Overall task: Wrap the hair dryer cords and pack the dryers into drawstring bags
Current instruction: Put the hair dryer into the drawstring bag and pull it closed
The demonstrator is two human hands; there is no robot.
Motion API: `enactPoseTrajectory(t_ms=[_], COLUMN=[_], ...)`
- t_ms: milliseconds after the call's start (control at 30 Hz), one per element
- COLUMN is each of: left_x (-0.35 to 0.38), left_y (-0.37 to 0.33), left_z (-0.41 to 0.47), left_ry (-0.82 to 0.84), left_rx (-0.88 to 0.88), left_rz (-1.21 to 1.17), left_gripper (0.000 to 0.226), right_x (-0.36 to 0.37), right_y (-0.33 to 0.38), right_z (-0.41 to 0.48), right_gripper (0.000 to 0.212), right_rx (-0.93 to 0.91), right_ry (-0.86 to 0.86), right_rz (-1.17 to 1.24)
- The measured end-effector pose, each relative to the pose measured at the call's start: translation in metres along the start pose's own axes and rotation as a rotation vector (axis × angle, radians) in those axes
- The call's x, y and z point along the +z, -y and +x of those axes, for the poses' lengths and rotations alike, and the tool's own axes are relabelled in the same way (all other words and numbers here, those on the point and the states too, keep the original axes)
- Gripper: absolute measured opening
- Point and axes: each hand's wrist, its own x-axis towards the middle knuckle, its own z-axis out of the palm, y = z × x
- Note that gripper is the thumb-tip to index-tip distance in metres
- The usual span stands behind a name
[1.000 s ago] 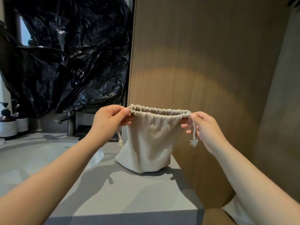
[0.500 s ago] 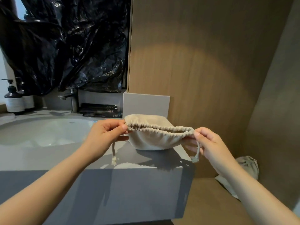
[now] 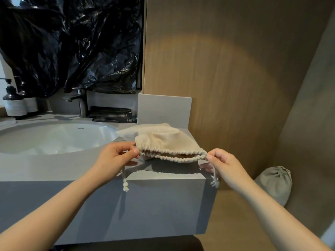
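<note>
Drawstring bag: beige cloth, held betw. both hands, mouth facing the camera. Mouth slightly open, w/ a narrow gap betw. the two gathered rims. Bag body lies back, away from the hands, on the grey desk near its right front corner.

L hand: thumb + forefinger pinched together on the left end of the rim, other fingers curled beneath. R hand: same pinch on the right end of the rim.

Left cord end, knotted, hangs below L hand over the desk's front face. Right cord end hangs just under R hand, at the desk corner.

Below and right of R hand: second bag, grey-beige, bulging, mouth gathered, on a lower wood shelf against the wall. Contents not visible.

Beyond L hand, to its left: white sink basin set in the desk, tap behind it, dark sachets beside the tap. Pump bottles at far left.

Above these, black plastic sheet. Beyond the bag, grey upstand. Wood panel behind it and beyond R hand.
</note>
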Motion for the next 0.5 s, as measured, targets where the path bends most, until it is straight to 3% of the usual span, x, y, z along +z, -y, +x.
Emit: enactPoseTrajectory(t_ms=[233, 500], left_x=[-0.008, -0.015], left_y=[-0.008, 0.001], left_z=[-0.033, -0.056], left_ry=[0.093, 0.032], left_rx=[0.006, 0.062], left_rz=[0.217, 0.406], left_gripper=[0.023, 0.022], right_x=[-0.01, -0.03], right_y=[-0.007, -0.031], right_z=[-0.024, -0.035], right_gripper=[0.025, 0.032], right_rx=[-0.172, -0.218], right_ry=[-0.13, -0.208], right_rz=[-0.361, -0.505])
